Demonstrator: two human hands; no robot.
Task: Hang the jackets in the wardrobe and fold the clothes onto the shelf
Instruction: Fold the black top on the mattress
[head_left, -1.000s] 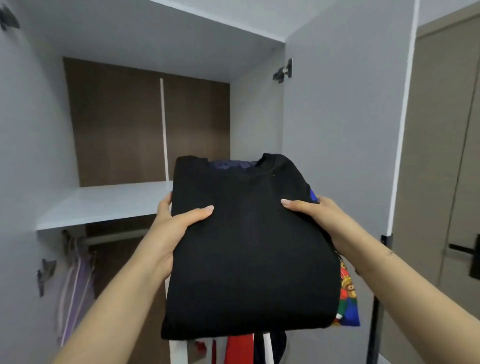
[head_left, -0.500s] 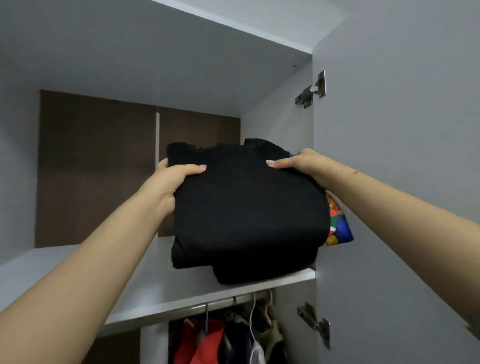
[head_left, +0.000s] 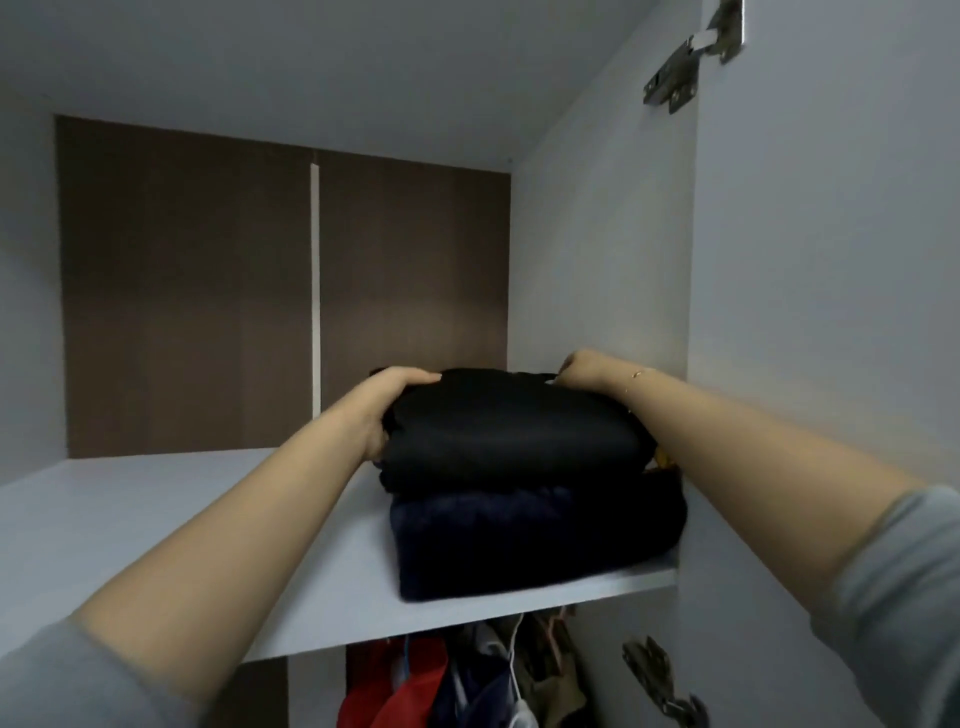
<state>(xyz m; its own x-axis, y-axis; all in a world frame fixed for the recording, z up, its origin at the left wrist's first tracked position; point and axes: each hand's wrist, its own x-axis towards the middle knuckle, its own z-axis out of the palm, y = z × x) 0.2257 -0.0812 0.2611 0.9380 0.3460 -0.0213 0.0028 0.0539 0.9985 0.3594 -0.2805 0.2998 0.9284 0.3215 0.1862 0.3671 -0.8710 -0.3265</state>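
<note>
A stack of folded clothes lies at the right end of the white wardrobe shelf (head_left: 130, 514). On top is a black folded sweater (head_left: 509, 431), under it a dark navy folded garment (head_left: 535, 540), with a sliver of a coloured garment (head_left: 662, 458) between them. My left hand (head_left: 387, 410) grips the left edge of the black sweater, thumb over its top. My right hand (head_left: 587, 370) holds the stack's far right corner, fingers curled down behind it and hidden.
Below the shelf hang jackets (head_left: 447, 680), red and dark ones, on hangers. The open wardrobe door (head_left: 831, 312) stands close on the right with hinges (head_left: 685, 62) above and below. A brown back panel (head_left: 208, 291) closes the compartment.
The stack has gone from being held above the shelf's front edge to lying flat on the shelf, pushed further in. Both hands moved forward with it.
</note>
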